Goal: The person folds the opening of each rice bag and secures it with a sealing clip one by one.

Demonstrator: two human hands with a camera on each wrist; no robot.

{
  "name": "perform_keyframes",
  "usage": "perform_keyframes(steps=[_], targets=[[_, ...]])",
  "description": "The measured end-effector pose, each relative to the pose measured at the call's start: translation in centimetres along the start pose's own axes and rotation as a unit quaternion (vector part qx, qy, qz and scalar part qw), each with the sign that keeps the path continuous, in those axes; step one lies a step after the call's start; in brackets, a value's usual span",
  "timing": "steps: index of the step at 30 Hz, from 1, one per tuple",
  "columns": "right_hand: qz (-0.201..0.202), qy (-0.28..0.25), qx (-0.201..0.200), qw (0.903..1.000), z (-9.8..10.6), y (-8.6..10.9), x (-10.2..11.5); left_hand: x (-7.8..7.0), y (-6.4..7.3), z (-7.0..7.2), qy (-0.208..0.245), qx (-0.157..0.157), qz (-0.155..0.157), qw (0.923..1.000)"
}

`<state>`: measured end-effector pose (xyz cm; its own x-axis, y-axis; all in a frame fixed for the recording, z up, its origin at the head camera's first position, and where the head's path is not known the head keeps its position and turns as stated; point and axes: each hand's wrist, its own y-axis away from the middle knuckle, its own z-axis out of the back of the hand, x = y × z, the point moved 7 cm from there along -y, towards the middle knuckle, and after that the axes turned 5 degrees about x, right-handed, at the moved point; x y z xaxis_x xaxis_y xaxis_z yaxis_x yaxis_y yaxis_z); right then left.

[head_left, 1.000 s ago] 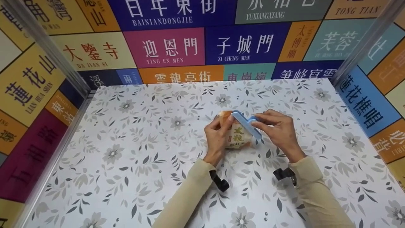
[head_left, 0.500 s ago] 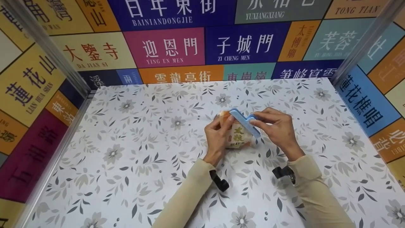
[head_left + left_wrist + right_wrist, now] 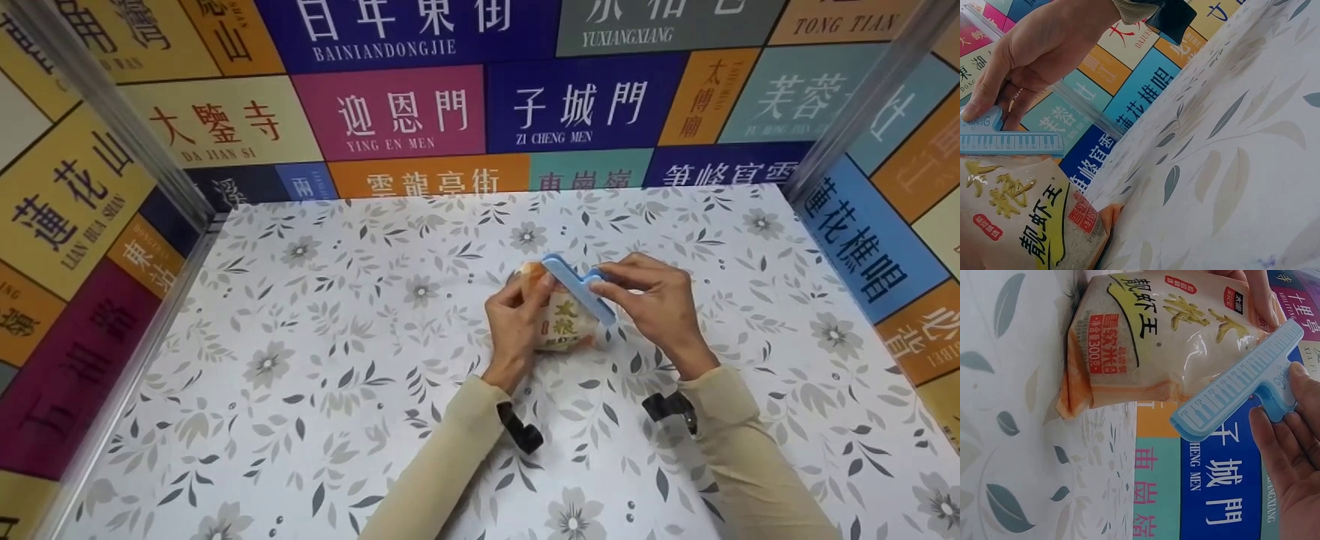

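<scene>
Centrally, the left hand [image 3: 514, 322] grips the rice bag [image 3: 561, 326]; the right hand [image 3: 654, 304] pinches the blue clip [image 3: 579, 294] across its top.

Glossy plastic rice bag [image 3: 1151, 343], matt ridged plastic clip [image 3: 1238, 382]

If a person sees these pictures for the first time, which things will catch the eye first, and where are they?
The eye goes first to the light blue bag clip, pinched by the right hand at the top of a small rice bag in the middle of the floral tablecloth. The left hand holds the bag upright from its left side. Behind and beside the table stand bright wall panels with large Chinese characters.
</scene>
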<state>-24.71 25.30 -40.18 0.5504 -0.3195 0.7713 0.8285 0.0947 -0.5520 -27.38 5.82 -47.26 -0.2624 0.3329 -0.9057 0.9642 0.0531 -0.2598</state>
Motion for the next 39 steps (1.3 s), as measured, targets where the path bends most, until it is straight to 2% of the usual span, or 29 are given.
perform_keyframes(steps=[8, 16, 20, 24, 28, 33, 36, 39], targets=[[-0.002, 0.017, -0.001, 0.9999, 0.0, -0.1, -0.1, 0.1, 0.0, -0.1, 0.016, 0.004, 0.002, 0.9999], [-0.052, -0.007, 0.010, 0.9986, -0.3, 0.0, -0.8, -0.2, 0.0, 0.0, 0.003, 0.010, -0.004, 0.9999], [-0.063, -0.014, 0.010, 0.9978, -0.3, 0.1, -0.9, -0.1, 0.2, 0.3, -0.013, 0.024, 0.001, 0.9996], [-0.063, -0.010, 0.011, 0.9979, -0.4, 0.0, -0.9, 0.2, 0.4, 0.6, -0.037, 0.053, 0.018, 0.9978], [-0.062, 0.004, 0.016, 0.9979, -0.4, 0.0, -0.8, 0.8, 0.3, 0.9, -0.091, 0.097, 0.049, 0.9899], [-0.064, 0.017, 0.020, 0.9976, -0.5, 0.0, -0.8, 1.6, 0.4, 1.1, -0.151, 0.146, 0.097, 0.9729], [-0.067, 0.017, 0.023, 0.9973, -0.5, 0.0, -0.8, 1.9, 0.5, 1.3, -0.166, 0.160, 0.117, 0.9661], [-0.069, 0.015, 0.026, 0.9972, -0.6, -0.1, -0.8, 2.0, 0.7, 1.4, -0.175, 0.163, 0.124, 0.9630]])
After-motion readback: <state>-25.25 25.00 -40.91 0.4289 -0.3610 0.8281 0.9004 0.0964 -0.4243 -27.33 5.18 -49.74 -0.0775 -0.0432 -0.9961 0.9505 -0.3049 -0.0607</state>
